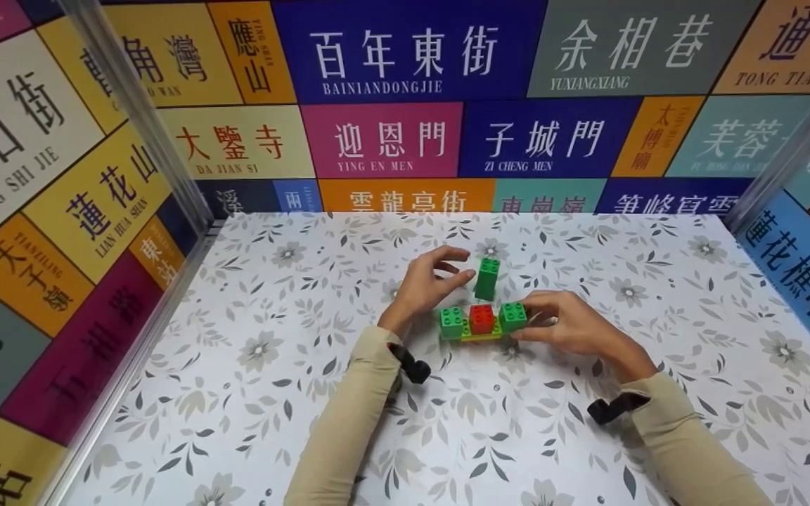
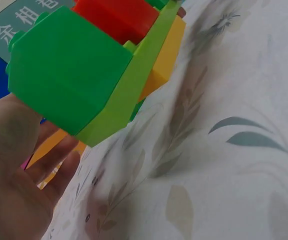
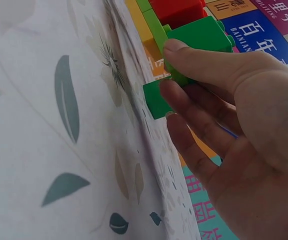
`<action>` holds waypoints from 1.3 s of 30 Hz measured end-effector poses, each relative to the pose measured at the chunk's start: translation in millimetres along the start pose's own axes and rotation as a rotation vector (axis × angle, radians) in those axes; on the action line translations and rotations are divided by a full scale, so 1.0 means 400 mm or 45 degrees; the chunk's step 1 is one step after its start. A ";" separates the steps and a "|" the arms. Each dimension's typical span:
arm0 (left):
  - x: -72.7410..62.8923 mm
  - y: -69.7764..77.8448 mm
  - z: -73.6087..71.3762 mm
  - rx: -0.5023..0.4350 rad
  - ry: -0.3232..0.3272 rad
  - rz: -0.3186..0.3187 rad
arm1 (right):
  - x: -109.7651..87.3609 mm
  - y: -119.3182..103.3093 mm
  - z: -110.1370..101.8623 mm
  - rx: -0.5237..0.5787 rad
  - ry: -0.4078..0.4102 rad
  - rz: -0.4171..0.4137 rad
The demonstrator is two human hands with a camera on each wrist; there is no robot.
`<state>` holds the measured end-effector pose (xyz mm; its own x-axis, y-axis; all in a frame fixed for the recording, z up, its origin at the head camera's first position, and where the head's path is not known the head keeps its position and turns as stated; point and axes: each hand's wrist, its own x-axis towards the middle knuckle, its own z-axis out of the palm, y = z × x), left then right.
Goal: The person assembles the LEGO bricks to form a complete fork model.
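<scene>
A small toy-brick build stands on the table. Its lime green plate (image 2: 129,90) carries a red brick (image 1: 481,319) in the middle, a green brick (image 1: 451,322) at the left end and another green brick (image 1: 513,316) at the right end. Below the plate shows a yellow-orange brick (image 2: 167,57). My right hand (image 1: 567,325) pinches the right-end green brick between thumb and fingers. Behind the build, a tall green brick stack (image 1: 487,279) stands upright. My left hand (image 1: 427,281) hovers left of that stack, fingers loosely bent and holding nothing, thumb tip close to its side.
The table (image 1: 250,422) has a white cover with grey flowers and leaves. Panels with colourful street-name signs (image 1: 405,49) enclose it at the back and both sides. Both wrists wear black camera mounts (image 1: 412,365).
</scene>
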<state>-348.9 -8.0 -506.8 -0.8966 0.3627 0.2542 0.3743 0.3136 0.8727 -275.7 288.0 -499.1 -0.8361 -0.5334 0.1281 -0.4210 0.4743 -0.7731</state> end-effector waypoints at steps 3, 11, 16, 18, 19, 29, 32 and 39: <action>0.001 -0.002 -0.002 -0.032 -0.041 -0.029 | 0.000 0.000 0.003 0.000 -0.005 0.003; 0.010 0.008 0.012 0.064 -0.140 0.022 | 0.008 -0.003 0.015 0.016 0.007 -0.008; 0.004 0.009 0.008 0.056 -0.095 0.045 | 0.011 -0.005 0.016 0.006 0.018 -0.014; -0.002 0.007 0.000 0.034 -0.070 0.047 | 0.011 -0.006 0.014 0.006 0.024 -0.037; -0.006 0.005 -0.006 0.022 -0.058 0.049 | 0.011 -0.007 0.013 0.011 0.025 -0.047; -0.073 -0.016 -0.071 0.004 0.011 0.067 | 0.006 -0.016 0.009 0.054 0.069 -0.106; -0.096 -0.022 -0.087 0.012 0.030 0.056 | 0.003 -0.020 0.012 0.063 0.082 -0.078; -0.141 -0.038 -0.109 0.019 0.023 0.080 | 0.000 -0.051 0.015 0.093 0.091 -0.062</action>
<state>-314.4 -71.7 -516.3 -0.8751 0.3665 0.3161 0.4336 0.3036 0.8484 -265.0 274.0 -487.0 -0.8393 -0.5019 0.2090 -0.4373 0.3950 -0.8079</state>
